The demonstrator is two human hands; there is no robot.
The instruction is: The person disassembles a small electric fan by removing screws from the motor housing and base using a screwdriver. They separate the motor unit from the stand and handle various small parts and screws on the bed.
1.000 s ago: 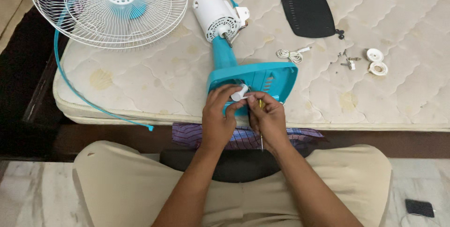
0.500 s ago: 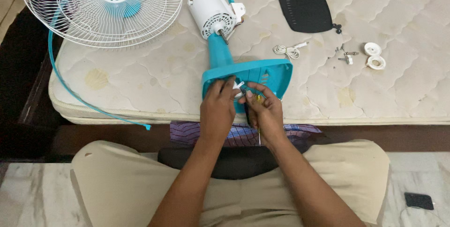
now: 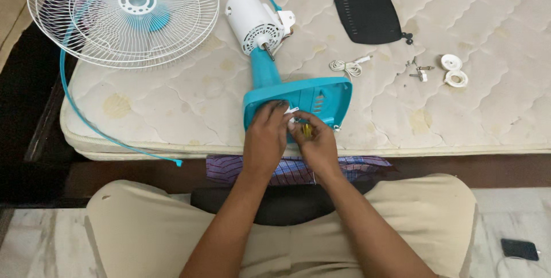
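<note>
Turquoise plastic fan base [image 3: 318, 95] lying at the near edge of the quilted cream mattress [image 3: 488, 117], below the white motor housing [image 3: 251, 22]. Left hand [image 3: 265, 137] curled against the base, gripping a small white part [image 3: 292, 111]. Right hand [image 3: 314, 140] closed around a yellow-handled screwdriver [image 3: 307, 130].

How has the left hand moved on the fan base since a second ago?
Cannot tell: the left hand rests on the same near-left part of the teal base; only the camera shifted.
</note>
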